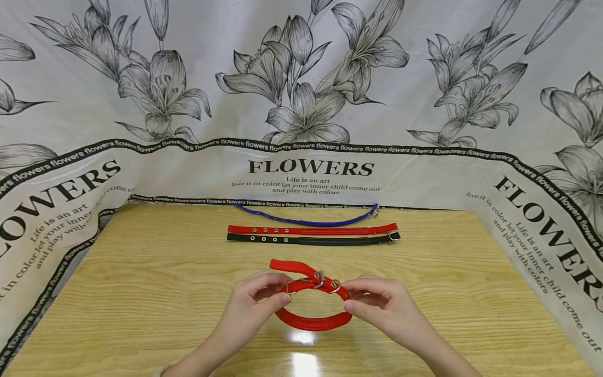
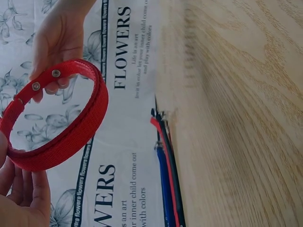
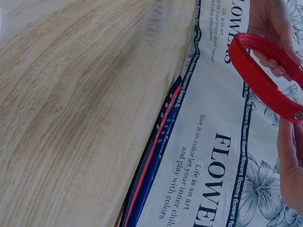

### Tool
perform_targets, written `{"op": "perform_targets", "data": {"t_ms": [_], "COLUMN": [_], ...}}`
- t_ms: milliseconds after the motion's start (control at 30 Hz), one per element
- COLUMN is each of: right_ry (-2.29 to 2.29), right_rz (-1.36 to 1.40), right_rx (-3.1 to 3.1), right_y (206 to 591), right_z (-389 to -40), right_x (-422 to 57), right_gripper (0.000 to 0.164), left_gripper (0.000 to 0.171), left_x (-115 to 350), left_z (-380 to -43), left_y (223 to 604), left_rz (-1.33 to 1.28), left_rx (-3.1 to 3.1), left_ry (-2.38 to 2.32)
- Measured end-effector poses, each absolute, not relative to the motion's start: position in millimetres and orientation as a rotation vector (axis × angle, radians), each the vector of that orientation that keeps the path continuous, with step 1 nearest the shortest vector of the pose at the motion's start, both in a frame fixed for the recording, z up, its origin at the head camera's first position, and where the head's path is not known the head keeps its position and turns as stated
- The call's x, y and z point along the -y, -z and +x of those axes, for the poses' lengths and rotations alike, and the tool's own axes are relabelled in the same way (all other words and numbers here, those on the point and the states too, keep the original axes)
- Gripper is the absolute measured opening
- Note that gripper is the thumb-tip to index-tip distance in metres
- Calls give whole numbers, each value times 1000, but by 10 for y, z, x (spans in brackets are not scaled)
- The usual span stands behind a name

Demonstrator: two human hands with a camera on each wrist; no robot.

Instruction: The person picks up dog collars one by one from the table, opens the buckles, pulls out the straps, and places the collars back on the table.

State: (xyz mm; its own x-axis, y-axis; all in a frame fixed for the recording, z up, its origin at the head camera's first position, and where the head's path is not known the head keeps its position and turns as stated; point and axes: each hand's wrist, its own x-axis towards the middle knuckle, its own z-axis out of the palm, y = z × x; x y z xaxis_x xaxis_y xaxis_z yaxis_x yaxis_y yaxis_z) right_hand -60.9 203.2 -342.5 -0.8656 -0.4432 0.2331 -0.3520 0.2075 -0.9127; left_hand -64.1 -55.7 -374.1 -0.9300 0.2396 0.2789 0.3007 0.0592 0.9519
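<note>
A red pet collar, buckled into a loop, is held up between my two hands over the table. My left hand pinches its left side near a metal ring, thumb in front. On the opposite side my right hand pinches the strap beside a D-ring, close to the eyelets. The buckle sits at the top of the loop, and the strap's free end sticks out to the upper left. In the left wrist view the red collar shows its padded band and two eyelets.
Behind the hands, a red collar and a black collar lie straight, side by side on the wooden table. A blue collar curves at the back edge, against a flower-printed cloth that walls the table.
</note>
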Motion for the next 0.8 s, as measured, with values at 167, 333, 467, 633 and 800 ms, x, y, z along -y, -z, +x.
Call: {"op": "perform_targets", "data": {"t_ms": [167,333,467,633,800], "right_ry": [1750,1743,1740,1751,1748], "right_rz": [-813,-804,-797,-762,-734], "right_rx": [-2400,-2417,-2437,-2431,-2435], "right_y": [3426,3404,3375,3342,3330], "right_z": [-602,-607,-613,-616,-613], "right_x": [-2039,-2008,-1977,-1952,-1942], "right_gripper": [22,21,20,18,17], "left_gripper": [19,18,18,17,17], "left_x": [562,547,526,516,518], "left_z": [-640,-646,-643,-633,-630], "left_y": [3731,3744,3749,3732,3731], "left_rz": [-570,-570,-565,-531,-562], "left_rx": [2262,2275,2293,2302,2297], "left_ry": [2040,2052,2071,2078,2047]}}
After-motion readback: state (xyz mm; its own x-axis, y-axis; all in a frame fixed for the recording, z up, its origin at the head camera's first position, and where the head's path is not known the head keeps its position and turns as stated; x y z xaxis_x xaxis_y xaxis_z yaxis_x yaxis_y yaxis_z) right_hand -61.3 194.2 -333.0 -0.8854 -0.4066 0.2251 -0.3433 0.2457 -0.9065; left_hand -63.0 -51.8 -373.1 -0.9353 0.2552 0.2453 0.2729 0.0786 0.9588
